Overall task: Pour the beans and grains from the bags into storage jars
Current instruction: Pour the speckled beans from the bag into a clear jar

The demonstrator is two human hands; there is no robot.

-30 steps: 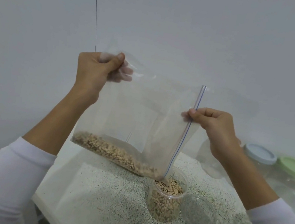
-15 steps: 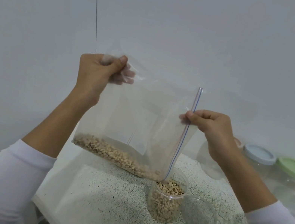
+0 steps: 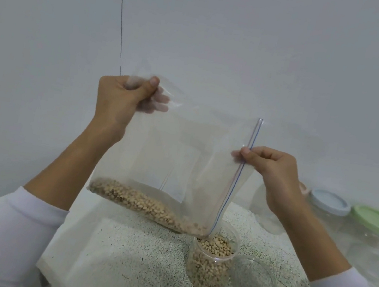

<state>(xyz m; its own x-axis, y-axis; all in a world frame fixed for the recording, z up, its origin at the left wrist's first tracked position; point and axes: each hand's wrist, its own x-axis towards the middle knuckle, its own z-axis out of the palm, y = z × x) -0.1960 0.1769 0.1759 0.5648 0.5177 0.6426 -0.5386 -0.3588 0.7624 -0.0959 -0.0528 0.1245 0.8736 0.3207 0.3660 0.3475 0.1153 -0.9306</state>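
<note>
A clear zip bag (image 3: pixel 180 162) hangs tilted above the table, its zip edge turned to the right and down. Pale beans (image 3: pixel 144 205) lie along its lower edge and slide toward the bottom right corner. That corner sits over a clear open jar (image 3: pixel 211 263), which is mostly full of the same beans. My left hand (image 3: pixel 120 100) grips the bag's upper left corner. My right hand (image 3: pixel 267 167) pinches the zip strip at mid height.
A clear lid (image 3: pixel 252 281) lies on the speckled table (image 3: pixel 124 263) right of the jar. Closed jars with a blue lid (image 3: pixel 328 202) and a green lid (image 3: pixel 375 219) stand at the right. A white wall rises close behind. The table edge runs along the lower left.
Both hands and the bag have sunk slightly, and the bean level in the jar has risen a little.
</note>
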